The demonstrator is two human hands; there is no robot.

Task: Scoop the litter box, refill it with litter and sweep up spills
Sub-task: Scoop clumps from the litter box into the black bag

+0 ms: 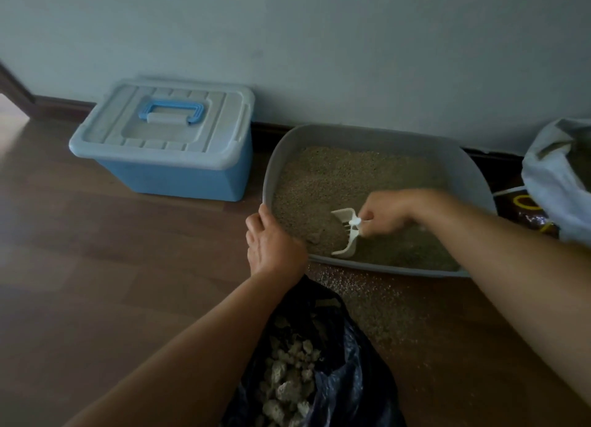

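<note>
- Litter box [351, 135]: grey plastic tray on the wood floor against the wall, at about 2 o'clock from frame centre. It holds a bed of tan granular litter [351, 174].
- Left hand [271, 244]: at the tray's 8 o'clock corner, thumb and fingers curled over the rim, steadying it.
- Right hand [387, 214]: fingers closed round the handle of a white slotted scoop [347, 234]. The scoop's mouth is dug into the litter near the front wall, with a mound in it.
- Handling, judged: the scoop is light, stiff plastic, best held by the handle and kept level, since loose grains run through the slots. The loaded tray is likely heavy, with walls that flex, so the rim corners are the sound hold.
- Dark bin bag [348, 356]: at 6 o'clock, mouth open, pale clumps [287, 385] inside. It is soft and will not stand alone.
- Spilled grains [361, 295]: on the floor between tray and bag, not yet swept.
- Blue lidded storage box [172, 174] at 10 o'clock; open pale sack [556, 177] at 3 o'clock.
</note>
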